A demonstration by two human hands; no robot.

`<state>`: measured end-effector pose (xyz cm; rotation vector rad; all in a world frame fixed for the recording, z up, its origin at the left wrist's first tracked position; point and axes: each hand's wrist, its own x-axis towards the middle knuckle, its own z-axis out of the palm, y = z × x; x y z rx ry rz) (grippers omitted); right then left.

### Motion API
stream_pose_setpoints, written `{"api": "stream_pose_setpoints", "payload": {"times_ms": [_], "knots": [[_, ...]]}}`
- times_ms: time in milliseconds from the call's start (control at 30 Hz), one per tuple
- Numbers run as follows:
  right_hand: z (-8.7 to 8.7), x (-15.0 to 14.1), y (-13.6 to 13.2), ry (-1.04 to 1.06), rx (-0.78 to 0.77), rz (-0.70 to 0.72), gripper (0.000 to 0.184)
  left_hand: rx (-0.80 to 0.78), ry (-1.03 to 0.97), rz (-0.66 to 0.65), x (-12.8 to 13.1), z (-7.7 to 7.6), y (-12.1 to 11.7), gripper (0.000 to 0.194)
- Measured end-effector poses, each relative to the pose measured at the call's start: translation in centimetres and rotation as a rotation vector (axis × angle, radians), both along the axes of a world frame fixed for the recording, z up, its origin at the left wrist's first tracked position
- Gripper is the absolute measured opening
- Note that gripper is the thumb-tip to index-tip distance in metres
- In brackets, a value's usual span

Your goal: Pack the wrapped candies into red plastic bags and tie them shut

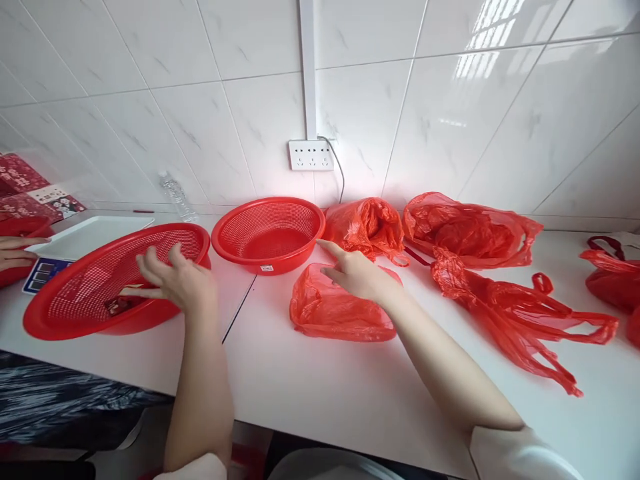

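My left hand (183, 280), fingers spread, is over the near edge of a tilted red plastic colander basket (80, 293). Inside that basket lies a small dark red packet (119, 306) close to my thumb. My right hand (357, 273) has its index finger stretched to the right rim of a second red basket (270, 243), with the thumb apart. Whether the fingertip touches the rim I cannot tell. Below this hand, a red plastic bag (340, 313) lies on the white table. The second basket appears to hold nothing.
More red plastic bags lie to the right: a bundled one (367, 227), a full one (465, 230) and a crumpled one (515, 313). A clear bottle (177, 197) and white tray (95, 233) stand left. Another person's hand (17, 252) shows at far left.
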<state>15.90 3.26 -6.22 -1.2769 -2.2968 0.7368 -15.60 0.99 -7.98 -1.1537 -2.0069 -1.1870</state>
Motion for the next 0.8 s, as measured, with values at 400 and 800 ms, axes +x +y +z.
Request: {"api": "stream_pose_setpoints", "payload": {"times_ms": [400, 800], "knots": [[-4.3, -7.3, 6.2, -0.098, 0.174, -0.315, 0.044, -0.150, -0.063, 0.161, -5.0, -2.4, 0.3, 0.044], [1.0, -0.9, 5.0, 0.282, 0.348, -0.315, 0.040, -0.106, -0.035, -0.208, -6.1, -3.3, 1.1, 0.034]]}}
